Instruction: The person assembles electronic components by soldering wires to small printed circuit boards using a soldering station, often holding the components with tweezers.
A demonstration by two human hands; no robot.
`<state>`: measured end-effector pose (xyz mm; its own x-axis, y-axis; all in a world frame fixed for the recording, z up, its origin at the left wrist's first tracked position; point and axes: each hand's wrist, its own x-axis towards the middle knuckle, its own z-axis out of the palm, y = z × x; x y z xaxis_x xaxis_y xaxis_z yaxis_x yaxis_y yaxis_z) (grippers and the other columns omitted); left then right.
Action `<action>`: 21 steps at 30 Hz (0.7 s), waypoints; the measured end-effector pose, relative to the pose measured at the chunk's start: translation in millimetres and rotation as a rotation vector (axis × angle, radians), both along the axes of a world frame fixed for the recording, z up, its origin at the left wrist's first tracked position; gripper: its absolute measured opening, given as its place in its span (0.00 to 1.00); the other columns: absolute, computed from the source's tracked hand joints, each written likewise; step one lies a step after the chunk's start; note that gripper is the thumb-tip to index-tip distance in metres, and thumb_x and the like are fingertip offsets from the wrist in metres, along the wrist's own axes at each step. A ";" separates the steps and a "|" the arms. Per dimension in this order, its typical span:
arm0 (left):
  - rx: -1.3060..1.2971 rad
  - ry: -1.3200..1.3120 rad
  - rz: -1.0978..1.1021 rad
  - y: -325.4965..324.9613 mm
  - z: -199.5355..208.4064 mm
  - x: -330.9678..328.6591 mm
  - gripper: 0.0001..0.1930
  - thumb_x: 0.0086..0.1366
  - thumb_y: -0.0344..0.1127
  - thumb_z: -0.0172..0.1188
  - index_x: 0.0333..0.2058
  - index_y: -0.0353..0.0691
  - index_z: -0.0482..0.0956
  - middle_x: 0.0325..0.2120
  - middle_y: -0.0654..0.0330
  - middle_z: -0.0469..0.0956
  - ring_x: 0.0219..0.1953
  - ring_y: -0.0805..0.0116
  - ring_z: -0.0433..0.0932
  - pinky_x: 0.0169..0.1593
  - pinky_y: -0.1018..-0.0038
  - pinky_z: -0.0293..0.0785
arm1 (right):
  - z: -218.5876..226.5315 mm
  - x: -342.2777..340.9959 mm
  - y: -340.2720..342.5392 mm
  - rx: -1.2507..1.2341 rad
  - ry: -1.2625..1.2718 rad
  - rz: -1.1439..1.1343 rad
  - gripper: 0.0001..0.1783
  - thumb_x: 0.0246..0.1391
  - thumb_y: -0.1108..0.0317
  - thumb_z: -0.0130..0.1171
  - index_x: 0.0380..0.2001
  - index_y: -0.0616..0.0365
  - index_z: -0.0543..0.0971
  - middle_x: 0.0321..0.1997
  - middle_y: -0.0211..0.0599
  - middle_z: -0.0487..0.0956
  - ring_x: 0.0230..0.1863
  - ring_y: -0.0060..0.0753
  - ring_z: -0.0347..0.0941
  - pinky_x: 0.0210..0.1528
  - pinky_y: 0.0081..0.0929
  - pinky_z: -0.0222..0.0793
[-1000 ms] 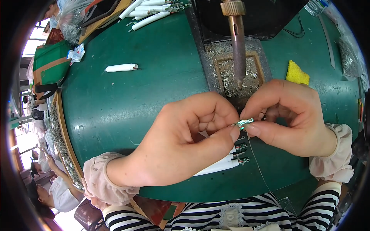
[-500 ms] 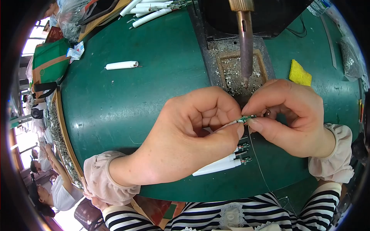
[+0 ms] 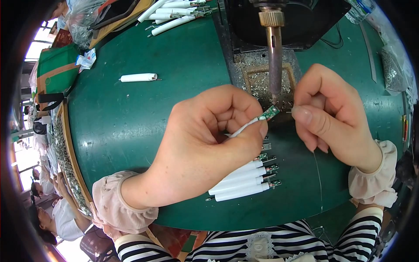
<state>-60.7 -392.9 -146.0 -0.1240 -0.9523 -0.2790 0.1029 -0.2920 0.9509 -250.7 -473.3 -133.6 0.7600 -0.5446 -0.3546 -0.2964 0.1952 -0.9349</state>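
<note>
Right hand now pulled clear of green board, fingers pinching thin wire, strand trailing below. Left hand grips white lead at board's base, board jutting past fingertips. Iron just beyond: looks like soldering step; next move calls for steady board, wire fed to tip. White tubes below left fingers; lone tube well beyond, leftward.

Bright, blown-out windows at left, glare on tabletop, bowed edges
</note>
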 end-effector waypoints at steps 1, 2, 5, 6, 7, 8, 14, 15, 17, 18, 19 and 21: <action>0.005 0.013 0.014 -1.1 0.8 -0.4 0.05 0.57 0.25 0.53 0.32 0.32 0.68 0.22 0.61 0.73 0.17 0.83 0.66 0.20 0.87 0.60 | -3.0 0.1 2.7 -0.114 -0.065 -0.027 0.11 0.55 0.65 0.49 0.30 0.60 0.62 0.20 0.35 0.71 0.13 0.13 0.62 0.13 0.08 0.51; 0.003 0.016 0.013 -2.0 0.2 -0.2 0.05 0.57 0.25 0.53 0.32 0.32 0.68 0.22 0.61 0.73 0.17 0.83 0.66 0.20 0.87 0.60 | -5.5 0.5 4.9 -0.228 -0.130 -0.052 0.11 0.55 0.64 0.50 0.30 0.60 0.63 0.18 0.31 0.69 0.13 0.12 0.59 0.14 0.08 0.50; -0.044 -0.015 0.004 -3.6 -2.7 -0.7 0.06 0.57 0.26 0.53 0.33 0.32 0.68 0.22 0.60 0.73 0.17 0.83 0.66 0.20 0.87 0.60 | -9.0 3.2 9.4 -0.204 -0.210 -0.115 0.11 0.54 0.65 0.51 0.30 0.61 0.63 0.19 0.27 0.67 0.16 0.11 0.61 0.17 0.08 0.52; -0.074 -0.026 0.010 -3.5 -3.6 -0.9 0.06 0.58 0.26 0.53 0.33 0.32 0.68 0.22 0.60 0.73 0.17 0.83 0.66 0.19 0.87 0.60 | -9.5 3.0 8.8 -0.205 -0.210 -0.114 0.11 0.54 0.65 0.51 0.30 0.61 0.63 0.19 0.27 0.67 0.16 0.11 0.61 0.17 0.08 0.52; -0.105 -0.036 0.016 -3.5 -4.3 -1.2 0.06 0.58 0.27 0.53 0.33 0.32 0.68 0.22 0.60 0.73 0.17 0.83 0.66 0.19 0.87 0.60 | -10.0 2.5 7.4 -0.227 -0.188 -0.100 0.11 0.53 0.65 0.52 0.30 0.60 0.64 0.20 0.27 0.67 0.17 0.11 0.62 0.17 0.08 0.52; -0.105 -0.036 0.017 -3.5 -4.3 -1.4 0.06 0.58 0.27 0.53 0.33 0.32 0.68 0.22 0.60 0.73 0.17 0.83 0.66 0.19 0.87 0.60 | -10.6 2.4 6.6 -0.249 -0.165 -0.085 0.11 0.53 0.66 0.53 0.29 0.60 0.64 0.20 0.27 0.67 0.18 0.12 0.63 0.18 0.08 0.53; -0.108 -0.066 0.024 -5.5 -0.4 -2.1 0.06 0.58 0.26 0.53 0.33 0.32 0.68 0.22 0.60 0.73 0.18 0.83 0.66 0.20 0.88 0.60 | -14.8 6.6 5.8 -0.262 -0.229 -0.108 0.10 0.52 0.68 0.53 0.30 0.61 0.65 0.24 0.28 0.67 0.20 0.13 0.64 0.19 0.08 0.55; -0.118 -0.064 0.025 -5.7 -0.4 -1.6 0.05 0.58 0.26 0.52 0.33 0.32 0.68 0.22 0.60 0.73 0.18 0.84 0.67 0.19 0.88 0.60 | -15.2 7.0 5.6 -0.260 -0.229 -0.107 0.10 0.52 0.68 0.53 0.30 0.61 0.65 0.24 0.28 0.67 0.20 0.13 0.64 0.19 0.08 0.55; -0.127 -0.062 0.028 -6.1 0.3 -1.2 0.05 0.58 0.26 0.52 0.33 0.32 0.68 0.22 0.60 0.73 0.18 0.84 0.67 0.19 0.88 0.60 | -15.6 7.6 5.1 -0.278 -0.238 -0.108 0.10 0.51 0.68 0.53 0.30 0.61 0.65 0.24 0.29 0.67 0.20 0.13 0.64 0.19 0.08 0.55; -0.126 -0.062 0.035 -6.3 0.1 -1.4 0.05 0.58 0.26 0.52 0.33 0.32 0.68 0.22 0.60 0.73 0.18 0.84 0.67 0.19 0.88 0.60 | -16.6 8.0 5.2 -0.278 -0.237 -0.108 0.10 0.51 0.68 0.53 0.30 0.61 0.65 0.24 0.29 0.67 0.20 0.13 0.64 0.19 0.08 0.55; -0.126 -0.063 0.042 -6.2 -0.2 -1.5 0.05 0.58 0.26 0.52 0.33 0.32 0.68 0.22 0.60 0.73 0.18 0.84 0.67 0.19 0.88 0.60 | -17.5 8.4 5.4 -0.279 -0.246 -0.113 0.10 0.51 0.68 0.53 0.30 0.61 0.65 0.24 0.29 0.67 0.20 0.13 0.64 0.19 0.08 0.55; -0.132 -0.056 0.040 -5.7 -0.5 -1.7 0.05 0.58 0.26 0.52 0.33 0.32 0.68 0.22 0.60 0.74 0.18 0.84 0.67 0.19 0.88 0.61 | -18.0 9.1 5.8 -0.279 -0.254 -0.118 0.10 0.52 0.68 0.53 0.31 0.61 0.65 0.24 0.29 0.67 0.20 0.13 0.64 0.18 0.08 0.56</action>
<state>-62.4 -398.6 -146.5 -0.0725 -0.9850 -0.1564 0.0572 -0.1607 0.9853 -241.6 -467.5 -151.6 0.7307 -0.6826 0.0104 -0.0399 -0.0579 -0.9975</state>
